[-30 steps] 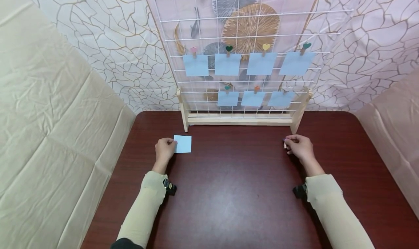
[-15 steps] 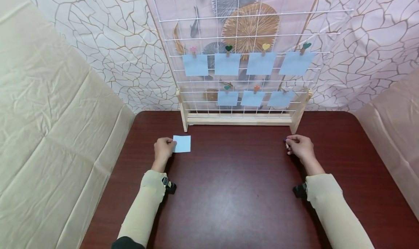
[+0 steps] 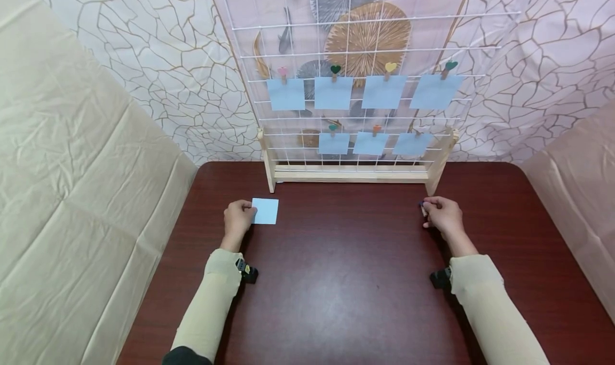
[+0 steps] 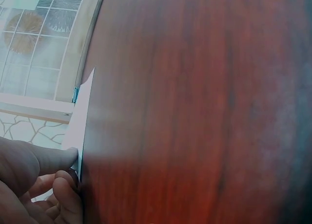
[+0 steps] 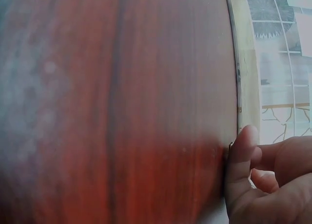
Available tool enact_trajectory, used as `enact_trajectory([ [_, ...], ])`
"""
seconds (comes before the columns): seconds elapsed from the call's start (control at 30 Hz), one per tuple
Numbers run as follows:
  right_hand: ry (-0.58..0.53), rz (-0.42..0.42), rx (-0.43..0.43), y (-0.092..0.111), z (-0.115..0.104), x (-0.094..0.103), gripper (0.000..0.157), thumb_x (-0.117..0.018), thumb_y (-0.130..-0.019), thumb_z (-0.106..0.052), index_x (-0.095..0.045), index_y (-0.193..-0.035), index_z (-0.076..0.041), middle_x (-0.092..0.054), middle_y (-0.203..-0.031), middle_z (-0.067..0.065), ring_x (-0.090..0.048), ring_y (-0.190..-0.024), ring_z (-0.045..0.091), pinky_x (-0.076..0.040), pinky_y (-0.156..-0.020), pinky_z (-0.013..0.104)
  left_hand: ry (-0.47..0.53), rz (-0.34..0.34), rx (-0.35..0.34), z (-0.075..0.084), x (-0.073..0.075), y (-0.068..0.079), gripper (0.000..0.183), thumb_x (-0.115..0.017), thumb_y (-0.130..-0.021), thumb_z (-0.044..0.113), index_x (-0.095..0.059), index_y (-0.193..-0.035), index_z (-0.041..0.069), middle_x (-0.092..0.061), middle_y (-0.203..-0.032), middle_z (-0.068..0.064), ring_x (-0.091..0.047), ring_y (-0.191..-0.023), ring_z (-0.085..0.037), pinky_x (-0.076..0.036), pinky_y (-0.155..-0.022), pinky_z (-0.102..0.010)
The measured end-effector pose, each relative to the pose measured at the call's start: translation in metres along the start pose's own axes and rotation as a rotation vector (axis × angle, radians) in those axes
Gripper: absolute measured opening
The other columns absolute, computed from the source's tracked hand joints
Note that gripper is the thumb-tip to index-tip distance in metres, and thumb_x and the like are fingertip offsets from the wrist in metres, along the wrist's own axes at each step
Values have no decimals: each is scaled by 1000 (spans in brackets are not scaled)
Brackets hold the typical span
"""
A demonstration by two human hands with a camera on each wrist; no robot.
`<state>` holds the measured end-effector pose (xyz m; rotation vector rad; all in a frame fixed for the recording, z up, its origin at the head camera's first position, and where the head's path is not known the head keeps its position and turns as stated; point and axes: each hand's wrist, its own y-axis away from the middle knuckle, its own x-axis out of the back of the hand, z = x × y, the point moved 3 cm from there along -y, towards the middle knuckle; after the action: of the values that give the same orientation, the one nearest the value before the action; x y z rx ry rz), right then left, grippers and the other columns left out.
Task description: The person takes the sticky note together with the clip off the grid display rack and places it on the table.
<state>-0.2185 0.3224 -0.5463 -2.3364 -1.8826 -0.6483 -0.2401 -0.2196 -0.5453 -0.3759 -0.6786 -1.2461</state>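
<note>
Dark-red wooden tabletop [image 3: 346, 258] is gleaming beneath left fingers [image 3: 247, 204] pinching light-blue square paper [image 3: 266, 211], probably flimsy, best edge-held; right fingers [image 3: 433, 199] are pinching small dark-tipped clip [image 3: 424, 210].

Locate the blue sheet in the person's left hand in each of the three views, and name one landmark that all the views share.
Head: the blue sheet is left of centre, pinched by the left hand.
Left wrist: left of centre, seen nearly edge-on.
Right wrist: not in it.
Shared landmark: the rack's wooden stand.
</note>
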Motion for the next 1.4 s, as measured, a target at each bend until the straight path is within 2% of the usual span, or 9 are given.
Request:
enact_trajectory([
  [0.23,17,15,19,-1,0,0,38,-55,-108,-7,-56,-137,18,-63,-78,1,-54,-49,6,-56,-49,25,5,-17,-8,0,-1,-2,30,-71,-100,15,-72,-126,2,-71,-104,-18,-65,-89,-30,-53,-77,-44],
  [0.53,51,33,22,-2,1,0,41,-58,-108,-13,-58,-139,14,-64,-81,0,-54,-49,8,-54,-47,27,44,-22,-14,-1,-1,-1,32,-69,-100,16,-69,-129,3,-67,-92,-14,-60,-78,-26,-50,-73,-41],
  [0.7,130,70,36,-1,-4,1,41,-61,-108,-22,-63,-136,8,-64,-82,-2,-52,-49,9,-50,-47,27,79,-13,-3,0,0,1,32,-68,-101,21,-70,-128,4,-65,-90,-12,-57,-75,-25,-48,-70,-38],
  [0.87,102,56,55,4,-14,-4,42,-62,-107,-25,-64,-136,6,-63,-81,1,-53,-52,9,-50,-48,27,118,16,9,2,1,3,28,-69,-101,23,-72,-124,6,-65,-92,-11,-58,-78,-25,-47,-70,-37],
  [1.03,0,2,84,8,-24,-13,47,-60,-109,-24,-58,-141,10,-69,-102,16,-64,-66,5,-60,-55,30,155,77,-19,5,1,6,21,-73,-100,23,-75,-112,6,-65,-85,-8,-58,-77,-24,-46,-69,-36],
  [1.13,-43,-38,99,11,-30,-19,50,-59,-109,-24,-53,-145,12,-65,-120,27,-69,-78,4,-63,-64,32,170,118,-58,8,0,8,19,-75,-98,25,-76,-106,7,-64,-80,-5,-56,-73,-21,-44,-68,-34],
  [1.2,-43,-50,119,12,-34,-22,50,-59,-109,-23,-53,-145,12,-63,-124,30,-69,-84,2,-63,-68,30,191,134,-79,10,0,10,19,-77,-97,24,-76,-103,6,-64,-78,-4,-56,-68,-18,-44,-65,-31],
  [1.33,-25,-46,174,13,-40,-29,46,-61,-108,-19,-57,-141,13,-64,-123,29,-65,-88,-3,-62,-72,26,302,106,-63,16,-3,13,21,-77,-96,24,-75,-105,5,-71,-81,-11,-63,-59,-13,-52,-54,-25],
  [1.4,-8,-42,201,13,-43,-32,44,-63,-108,-18,-58,-139,12,-65,-123,28,-63,-88,-6,-62,-74,26,379,72,-33,19,-6,15,22,-78,-96,22,-73,-106,4,-74,-87,-18,-68,-57,-15,-56,-49,-27],
])
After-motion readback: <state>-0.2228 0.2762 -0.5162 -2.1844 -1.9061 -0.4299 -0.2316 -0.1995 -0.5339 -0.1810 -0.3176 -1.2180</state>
